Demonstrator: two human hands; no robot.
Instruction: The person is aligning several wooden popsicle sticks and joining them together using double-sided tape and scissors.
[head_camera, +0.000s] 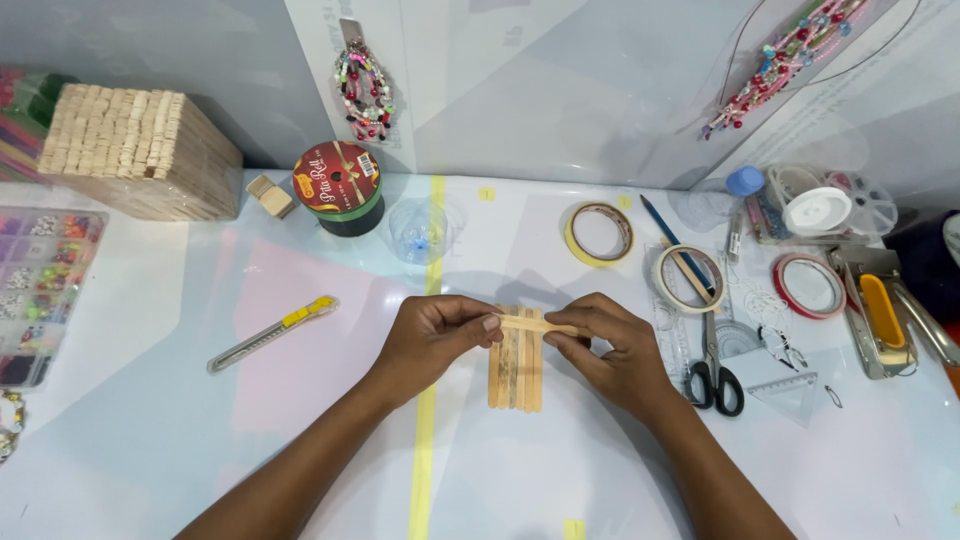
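White glossy tabletop (150, 430), crossed by a strip of yellow tape (428, 420), with a pale sheeted wall behind it. At centre lies a row of flat pale wooden craft sticks (516, 375), laid side by side and lengthwise away from the person so that their edges touch and form a small panel. Across the far end of this panel one more thin wooden stick (535, 324) is held crosswise, apparently as a brace spanning the row. The left hand (430, 340) pinches the left end of the crosswise stick, thumb and fingertips closed upon it; the right hand (615, 350) pinches the right end likewise, its other fingers curled and resting beside the panel, which steadies both ends level. Left of the panel lies a slim yellow-and-grey utility knife (270, 333); beyond that, a large block of stacked wooden sticks (140, 150) with rough end grain. Behind the panel stand a red-and-green ribbon spool (338, 187) and a roll of yellow masking tape (599, 233). Right of the panel lie black-handled scissors (713, 370), a clear tape roll (688, 277), a red-rimmed tape roll (808, 286) and a metal staple gun with an orange grip (880, 315)
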